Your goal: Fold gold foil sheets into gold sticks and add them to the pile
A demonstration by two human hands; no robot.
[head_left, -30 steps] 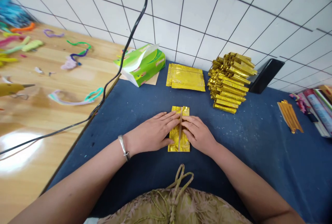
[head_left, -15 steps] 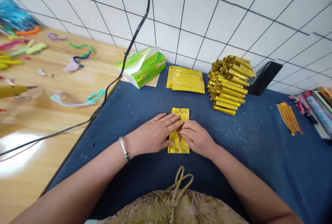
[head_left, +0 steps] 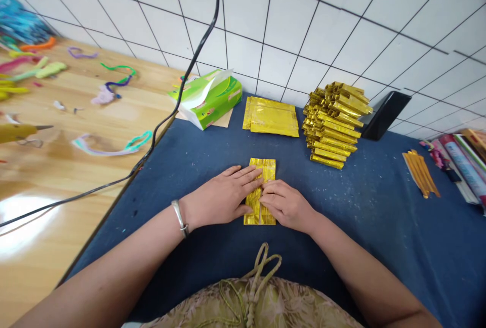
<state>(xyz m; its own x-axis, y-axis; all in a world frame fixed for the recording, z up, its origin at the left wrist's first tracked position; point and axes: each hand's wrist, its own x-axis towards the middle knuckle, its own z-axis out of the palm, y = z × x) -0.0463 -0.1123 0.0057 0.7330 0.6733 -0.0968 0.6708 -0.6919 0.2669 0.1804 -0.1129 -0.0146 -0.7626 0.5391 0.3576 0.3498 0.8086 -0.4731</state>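
A piece of gold foil paper [head_left: 269, 167], its two sides folded in to a seam down the middle, lies flat before me. My left hand [head_left: 222, 194] rests on its left half, fingers stretched out and pressed flat. At the seam, the bent fingers of my right hand [head_left: 287, 203] pinch together on the right fold of the foil; their tips are partly hidden. Behind my hands lie flat gold foil sheets [head_left: 274, 117], one overlapping another. To their right rises a stack of folded gold foil strips [head_left: 329, 135].
A green tissue pack [head_left: 218, 103] sits at the back left by the tiled wall. A black cable [head_left: 167, 120] hangs across the left side. Leaning on the wall is a black phone-like slab [head_left: 387, 115]. Orange-gold strips [head_left: 421, 173] and books [head_left: 465, 166] lie right; a glue gun [head_left: 18, 132] lies left.
The whole view has shifted very slightly. My right fingers have moved a little along the foil's seam; my left hand stays flat on the foil.
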